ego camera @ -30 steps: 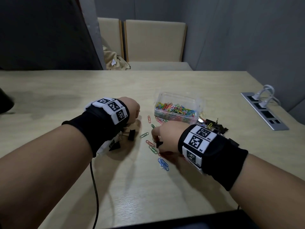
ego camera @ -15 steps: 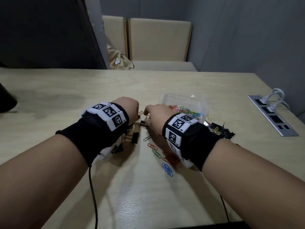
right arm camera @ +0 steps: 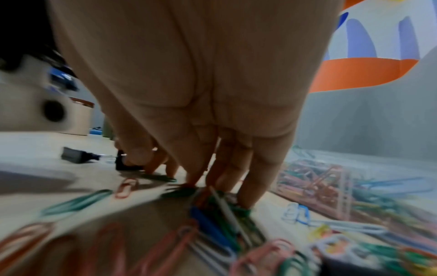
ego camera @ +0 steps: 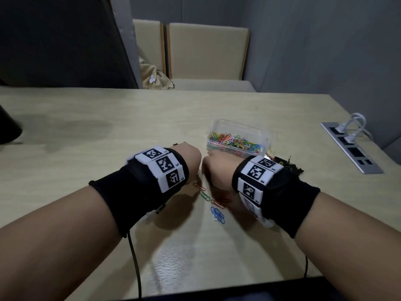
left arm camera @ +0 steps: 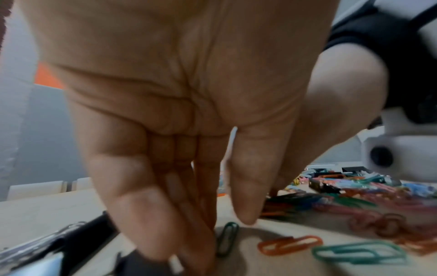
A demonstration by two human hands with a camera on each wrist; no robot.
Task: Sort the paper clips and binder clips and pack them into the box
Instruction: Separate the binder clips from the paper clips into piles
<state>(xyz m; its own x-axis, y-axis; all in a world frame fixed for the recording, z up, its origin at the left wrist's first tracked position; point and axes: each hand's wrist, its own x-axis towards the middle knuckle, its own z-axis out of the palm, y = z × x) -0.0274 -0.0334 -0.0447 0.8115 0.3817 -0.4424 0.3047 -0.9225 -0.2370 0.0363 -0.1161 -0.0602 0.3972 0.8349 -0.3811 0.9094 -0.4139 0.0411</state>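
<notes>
A dark rounded object is sitting at the far left edge of the light wooden bench. Moving in, the person's left hand is reaching down to the bench, its fingers pointing almost straight down and bunched close together. The tips are touching a black binder clip lying under them; whether they are gripping it I cannot tell. A second black binder clip with silver handles is lying just to the left of that one. Right beside the fingertips a dark green paper clip is lying flat, then an orange paper clip and a teal paper clip further right.

Between the two wrists a loose line of paper clips, red, green and blue, is spread over the bench. The right hand is hanging just beside the left one, fingers extended downward with their tips coming down onto a heap of mixed paper clips; that view is blurred, so I cannot tell if anything is pinched.

Just beyond the right hand the clear plastic box is standing, already holding a layer of coloured paper clips. A pile of black binder clips is lying just right of the box, by the right wrist. Well apart, at the right edge, a grey socket strip with a white plug is set into the bench.
</notes>
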